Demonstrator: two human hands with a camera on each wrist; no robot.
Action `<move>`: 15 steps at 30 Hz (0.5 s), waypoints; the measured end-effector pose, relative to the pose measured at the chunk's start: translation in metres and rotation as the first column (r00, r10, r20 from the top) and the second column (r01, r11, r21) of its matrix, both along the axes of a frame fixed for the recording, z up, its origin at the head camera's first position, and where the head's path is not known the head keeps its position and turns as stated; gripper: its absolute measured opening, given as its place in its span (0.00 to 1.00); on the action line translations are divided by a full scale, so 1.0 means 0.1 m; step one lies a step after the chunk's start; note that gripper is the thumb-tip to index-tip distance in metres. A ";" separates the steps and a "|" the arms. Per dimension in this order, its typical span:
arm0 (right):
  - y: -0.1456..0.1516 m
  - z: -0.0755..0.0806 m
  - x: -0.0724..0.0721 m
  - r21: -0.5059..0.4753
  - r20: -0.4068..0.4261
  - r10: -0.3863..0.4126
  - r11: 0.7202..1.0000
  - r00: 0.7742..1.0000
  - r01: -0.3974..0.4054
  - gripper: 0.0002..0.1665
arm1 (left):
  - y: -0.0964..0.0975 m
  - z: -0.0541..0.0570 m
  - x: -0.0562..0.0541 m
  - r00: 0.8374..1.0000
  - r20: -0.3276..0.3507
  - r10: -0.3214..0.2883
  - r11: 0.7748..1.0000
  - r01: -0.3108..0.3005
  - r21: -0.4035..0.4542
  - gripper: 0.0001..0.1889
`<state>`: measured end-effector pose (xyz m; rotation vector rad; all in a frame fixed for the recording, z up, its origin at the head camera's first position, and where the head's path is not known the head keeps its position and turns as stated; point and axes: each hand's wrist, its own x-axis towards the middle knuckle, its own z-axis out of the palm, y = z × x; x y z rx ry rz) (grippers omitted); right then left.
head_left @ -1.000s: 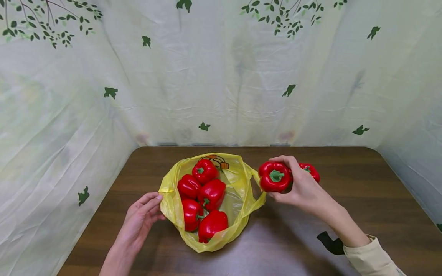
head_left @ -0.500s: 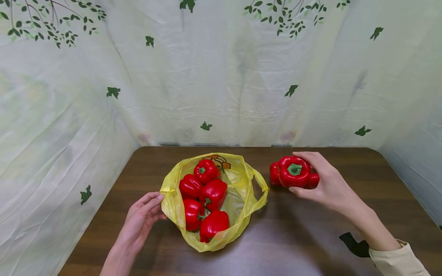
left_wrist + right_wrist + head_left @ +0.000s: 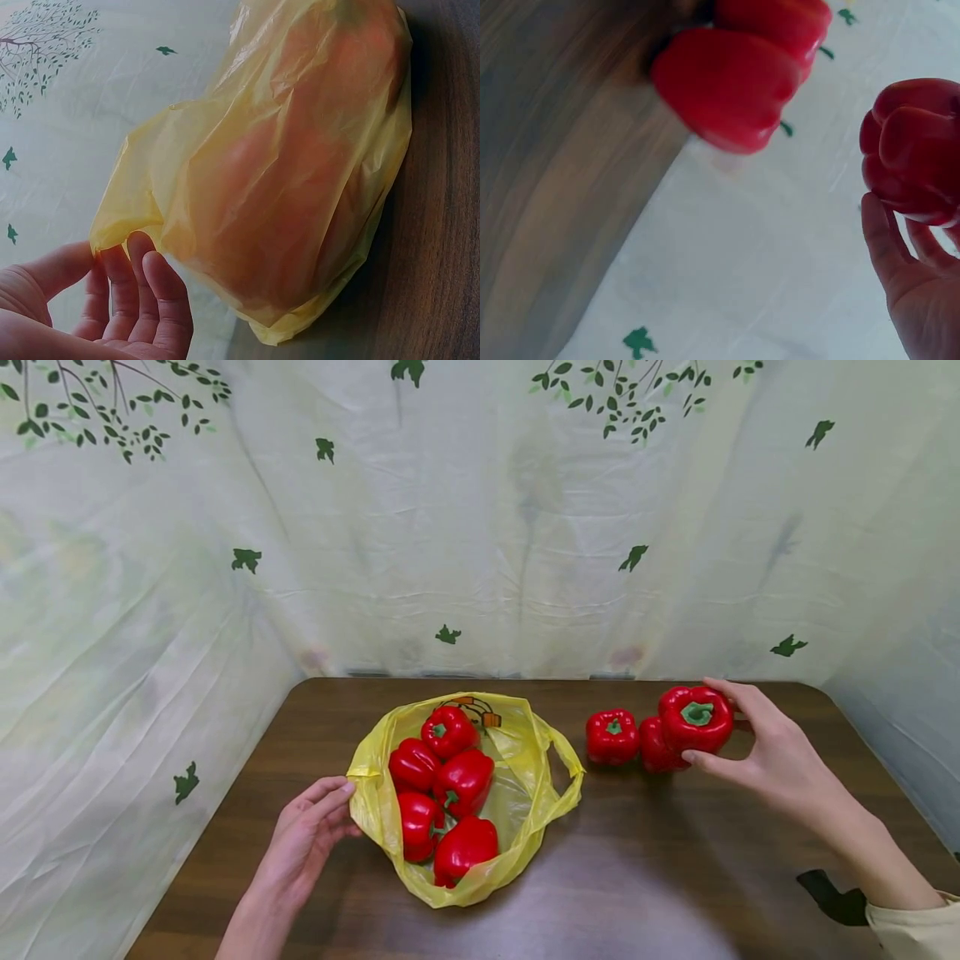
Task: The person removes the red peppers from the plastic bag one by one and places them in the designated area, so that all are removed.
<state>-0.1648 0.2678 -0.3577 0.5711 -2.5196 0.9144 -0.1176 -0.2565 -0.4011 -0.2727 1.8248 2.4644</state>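
Observation:
My left hand [image 3: 311,831] pinches the left rim of a yellow plastic bag [image 3: 517,847] between thumb and fingers; the left wrist view shows the bag's side [image 3: 277,202] with red shapes through it. Several red bell peppers [image 3: 465,783] lie inside the open bag. My right hand [image 3: 776,760] holds a red bell pepper [image 3: 675,727] by its sides, green stem toward the head camera, above the table. In the right wrist view the held pepper [image 3: 919,154] is apart from two others. Those two peppers, one [image 3: 611,739] left and one [image 3: 658,750] partly hidden, stand on the table.
The brown wooden table [image 3: 645,877] ends at a back edge against a pale curtain [image 3: 487,527] with leaf prints. A black strap [image 3: 832,897] shows at the right wrist. The bag's right handle loop [image 3: 566,777] stands close to the left loose pepper.
My right hand has carried the held pepper rightward, away from the bag, past the two peppers on the table, uncovering the left one. My left hand has kept its pinch on the bag.

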 end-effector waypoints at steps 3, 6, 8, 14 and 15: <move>0.10 -0.01 0.00 -0.012 0.040 -0.043 0.999 0.998 0.044 0.52 | 0.00 0.00 0.00 1.000 0.001 0.002 1.000 -0.002 0.000 0.04; 0.20 -0.03 -0.01 -0.016 0.079 -0.087 0.996 0.993 0.088 0.51 | -0.01 -0.01 0.01 1.000 0.004 0.001 1.000 -0.001 0.001 0.04; 0.27 -0.05 -0.01 -0.016 0.095 -0.104 0.994 0.990 0.106 0.50 | -0.01 -0.01 0.01 1.000 0.006 0.000 1.000 0.000 0.003 0.05; 0.44 -0.11 -0.06 -0.037 0.098 -0.093 0.995 0.991 0.097 0.52 | -0.02 0.01 0.01 1.000 0.008 0.006 1.000 -0.006 -0.005 0.04; 0.47 -0.12 -0.07 -0.037 0.096 -0.091 0.995 0.991 0.095 0.53 | -0.02 0.02 0.01 1.000 0.006 0.006 1.000 -0.006 -0.006 0.04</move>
